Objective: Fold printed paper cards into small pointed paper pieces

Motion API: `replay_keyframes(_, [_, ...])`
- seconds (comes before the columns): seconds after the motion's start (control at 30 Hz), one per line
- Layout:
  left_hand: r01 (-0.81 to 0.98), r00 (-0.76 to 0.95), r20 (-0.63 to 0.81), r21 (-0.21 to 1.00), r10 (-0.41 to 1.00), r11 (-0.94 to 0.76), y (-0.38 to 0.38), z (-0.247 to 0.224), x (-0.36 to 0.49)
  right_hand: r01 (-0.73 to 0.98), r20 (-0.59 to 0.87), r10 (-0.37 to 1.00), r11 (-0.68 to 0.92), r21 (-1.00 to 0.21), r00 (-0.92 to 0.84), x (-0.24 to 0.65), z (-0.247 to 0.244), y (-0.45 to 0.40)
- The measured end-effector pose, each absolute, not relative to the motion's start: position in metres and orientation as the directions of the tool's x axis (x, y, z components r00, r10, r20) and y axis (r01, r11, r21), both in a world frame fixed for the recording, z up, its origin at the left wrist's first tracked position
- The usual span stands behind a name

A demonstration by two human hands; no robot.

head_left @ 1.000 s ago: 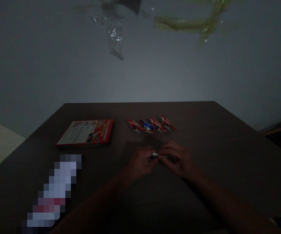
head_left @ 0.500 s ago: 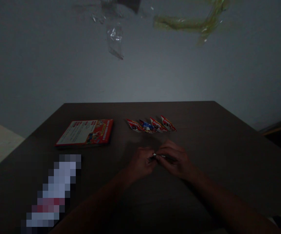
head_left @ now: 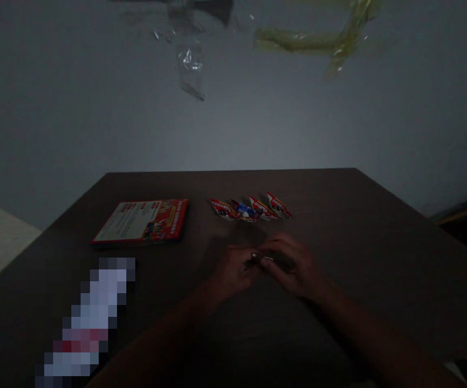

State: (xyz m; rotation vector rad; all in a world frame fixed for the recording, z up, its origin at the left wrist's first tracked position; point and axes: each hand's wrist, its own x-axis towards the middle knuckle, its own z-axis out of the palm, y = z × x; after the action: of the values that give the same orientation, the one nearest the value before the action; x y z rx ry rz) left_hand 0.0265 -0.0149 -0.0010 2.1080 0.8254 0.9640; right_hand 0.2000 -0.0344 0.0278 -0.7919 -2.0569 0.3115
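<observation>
My left hand and my right hand meet above the middle of the table, fingers curled and pinched together. Between their fingertips is a small dark piece with a thin pale edge; the dim light and my fingers hide most of it, and its kind does not show. Beyond the hands stands a row of several pointed, folded printed pieces, mostly red, with one blue piece among them. The hands do not touch this row.
A flat red-and-white printed pack lies on the dark table at the left. Nearer me is a long, blurred-out pale object. Behind the table rises a grey wall with yellowish tape and clear plastic on it.
My right thumb and fingers have shifted slightly around the small piece, and its pale edge now shows at a different angle. The other things on the table stay in place.
</observation>
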Motion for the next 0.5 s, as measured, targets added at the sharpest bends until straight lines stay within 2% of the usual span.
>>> replay_keyframes(0.3, [0.129,0.269,0.235,0.952,0.934,-0.277,-0.008,0.000,0.019,0.470,0.594,0.752,0.651,-0.596,-0.288,0.216,0.017,-0.023])
replay_keyframes(0.4, [0.064,0.275,0.184,0.976,0.944,-0.208,-0.008,0.000,0.020,0.462,0.563,0.793,0.599,-0.654,-0.230,0.215,0.014,-0.022])
replay_keyframes(0.5, [0.040,0.355,0.142,0.985,0.924,-0.166,-0.008,0.002,0.021,0.443,0.538,0.828,0.547,-0.710,-0.160,0.214,0.012,-0.022])
